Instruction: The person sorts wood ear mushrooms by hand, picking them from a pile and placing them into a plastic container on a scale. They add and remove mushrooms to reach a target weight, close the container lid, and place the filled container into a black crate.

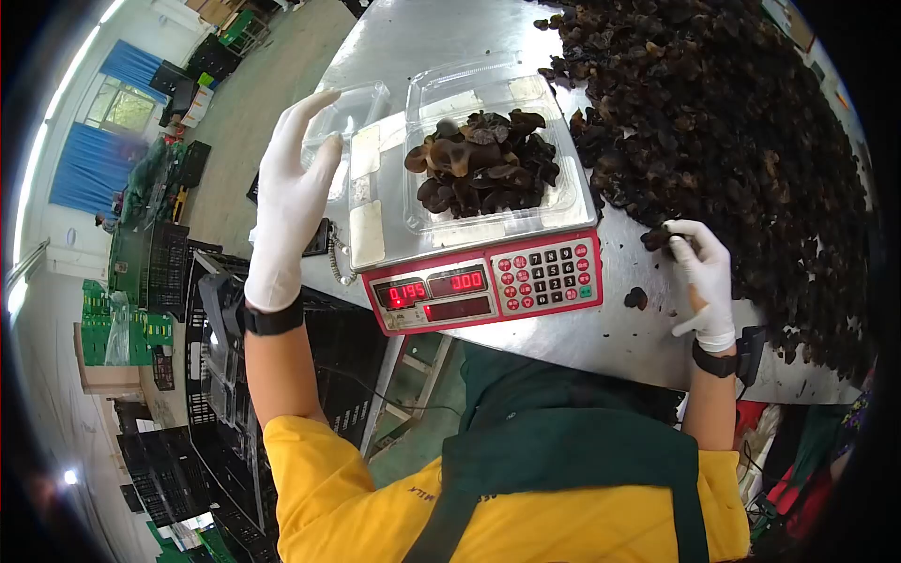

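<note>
My left hand point(289, 178), in a white glove, has its thumb and fingers apart beside a clear plastic container point(361, 111) left of the scale. The red digital scale point(483, 288) shows 0.195 on one lit display. On its metal platform sits an open clear plastic tray point(413, 202) with a heap of dark wood ear mushrooms point(483, 164). My right hand point(702, 277), also gloved, pinches a small wood ear mushroom point(655, 238) between thumb and fingertips, at the edge of the large mushroom pile point(723, 141).
A stray mushroom piece point(636, 298) lies on the metal table point(587, 340) right of the scale. Black crates point(225, 375) are stacked below on the left. A coiled cord point(336, 249) hangs at the scale's left side. Green crates point(113, 324) stand farther off.
</note>
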### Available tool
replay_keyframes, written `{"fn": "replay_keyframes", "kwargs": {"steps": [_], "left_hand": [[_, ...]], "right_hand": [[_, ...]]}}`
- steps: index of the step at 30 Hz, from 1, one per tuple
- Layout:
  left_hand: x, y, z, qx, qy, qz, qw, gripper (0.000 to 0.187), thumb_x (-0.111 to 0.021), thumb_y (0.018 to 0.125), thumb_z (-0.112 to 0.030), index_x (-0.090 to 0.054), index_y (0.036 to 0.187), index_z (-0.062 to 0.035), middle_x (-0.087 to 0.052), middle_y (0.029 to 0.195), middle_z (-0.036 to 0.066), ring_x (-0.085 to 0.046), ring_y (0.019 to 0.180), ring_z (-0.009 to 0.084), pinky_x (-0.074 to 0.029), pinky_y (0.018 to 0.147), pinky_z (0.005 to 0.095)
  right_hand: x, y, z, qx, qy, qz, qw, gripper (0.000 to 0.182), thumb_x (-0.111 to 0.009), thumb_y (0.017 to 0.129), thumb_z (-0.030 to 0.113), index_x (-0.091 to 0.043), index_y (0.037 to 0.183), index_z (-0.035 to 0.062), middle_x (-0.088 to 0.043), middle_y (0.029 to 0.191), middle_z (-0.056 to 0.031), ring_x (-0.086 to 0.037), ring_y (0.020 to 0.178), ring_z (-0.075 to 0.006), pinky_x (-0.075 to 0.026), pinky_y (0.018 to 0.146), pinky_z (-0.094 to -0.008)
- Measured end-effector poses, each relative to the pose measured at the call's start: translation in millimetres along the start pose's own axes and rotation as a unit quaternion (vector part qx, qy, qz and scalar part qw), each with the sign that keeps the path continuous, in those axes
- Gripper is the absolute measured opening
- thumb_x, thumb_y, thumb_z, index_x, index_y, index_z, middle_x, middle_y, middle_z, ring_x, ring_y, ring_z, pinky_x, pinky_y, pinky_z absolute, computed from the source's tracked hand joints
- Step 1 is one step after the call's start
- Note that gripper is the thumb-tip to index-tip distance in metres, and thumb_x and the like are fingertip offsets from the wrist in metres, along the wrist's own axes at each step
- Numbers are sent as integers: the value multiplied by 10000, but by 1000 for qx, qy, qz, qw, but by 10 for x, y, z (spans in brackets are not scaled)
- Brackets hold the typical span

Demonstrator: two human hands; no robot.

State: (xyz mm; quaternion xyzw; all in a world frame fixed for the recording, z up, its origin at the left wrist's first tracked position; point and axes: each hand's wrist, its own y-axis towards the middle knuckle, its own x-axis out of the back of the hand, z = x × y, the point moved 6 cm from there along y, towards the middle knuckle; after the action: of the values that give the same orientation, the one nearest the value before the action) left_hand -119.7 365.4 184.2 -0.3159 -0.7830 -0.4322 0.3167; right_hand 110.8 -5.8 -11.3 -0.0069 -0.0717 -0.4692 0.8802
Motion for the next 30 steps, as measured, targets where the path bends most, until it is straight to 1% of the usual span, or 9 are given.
{"fn": "replay_keyframes", "kwargs": {"steps": [6, 10, 13, 17, 21, 23, 24, 27, 30], "left_hand": [[-569, 376, 551, 71, -41, 84, 993, 385, -623, 948, -158, -611, 1313, -37, -670, 1189, 128, -634, 1108, 224, -487, 978, 332], [-895, 662, 510, 94, -16, 122, 988, 389, -647, 944, -186, -614, 1307, -51, -679, 1021, 89, -638, 941, 176, -505, 870, 301], [-1099, 815, 615, 108, 23, 136, 985, 418, -668, 925, -214, -609, 1299, -39, -658, 887, 88, -632, 871, 167, -505, 804, 306], [-1057, 813, 364, 46, 27, 60, 997, 407, -658, 898, -217, -621, 1276, -71, -629, 955, 128, -639, 860, 257, -511, 802, 358], [-874, 631, -216, -46, -95, 91, 990, 351, -636, 913, -53, -625, 1264, -43, -626, 1044, 94, -626, 918, 181, -505, 851, 326], [-842, 579, -332, -100, -35, 102, 989, 331, -640, 904, -49, -629, 1235, -29, -636, 1048, 96, -623, 985, 202, -490, 901, 326], [-832, 575, -340, -84, -52, 116, 988, 310, -645, 895, -79, -636, 1204, -63, -634, 1063, 138, -622, 1081, 301, -491, 954, 393], [-853, 553, -435, -127, -55, 135, 981, 277, -646, 896, -87, -650, 1172, -68, -635, 1076, 127, -612, 1099, 317, -490, 957, 396], [-971, 571, -701, -162, -29, 161, 973, 241, -674, 869, -86, -678, 1110, -71, -640, 1052, 114, -613, 1070, 317, -486, 957, 390]], "right_hand": [[179, -27, -149, -65, 263, 28, 962, 183, -669, 990, 170, -683, 1096, 22, -677, 920, -30, -599, 772, -110, -499, 764, -246], [193, -63, -51, -67, 49, -45, 996, 80, -707, 952, 67, -710, 1013, 15, -666, 888, 29, -563, 761, -53, -483, 732, -220], [173, -86, 172, 58, -221, -40, 973, 245, -742, 807, -35, -718, 1042, 31, -633, 861, 1, -530, 745, -95, -469, 724, -238], [138, -51, 190, 82, -214, -51, 972, 313, -745, 765, -48, -726, 1064, 45, -665, 916, -37, -546, 722, -116, -483, 714, -248], [142, -30, 220, 61, -167, -51, 983, 292, -748, 773, -42, -731, 1054, 39, -671, 893, -39, -543, 683, -101, -483, 683, -249], [175, -51, 355, 50, -243, -32, 968, 256, -748, 780, -38, -737, 1027, 28, -665, 849, -25, -529, 647, -83, -474, 638, -248], [241, -84, 399, 34, -232, -37, 971, 239, -747, 786, -35, -739, 1017, 24, -661, 837, -23, -520, 638, -74, -468, 619, -245], [595, -292, 372, -47, -201, -76, 975, 178, -728, 823, -16, -739, 999, 6, -636, 783, -11, -503, 634, -53, -455, 592, -245], [1108, -640, 358, -26, -269, -116, 956, 112, -715, 851, 16, -734, 961, 2, -644, 770, -2, -505, 650, -54, -438, 606, -237]]}}
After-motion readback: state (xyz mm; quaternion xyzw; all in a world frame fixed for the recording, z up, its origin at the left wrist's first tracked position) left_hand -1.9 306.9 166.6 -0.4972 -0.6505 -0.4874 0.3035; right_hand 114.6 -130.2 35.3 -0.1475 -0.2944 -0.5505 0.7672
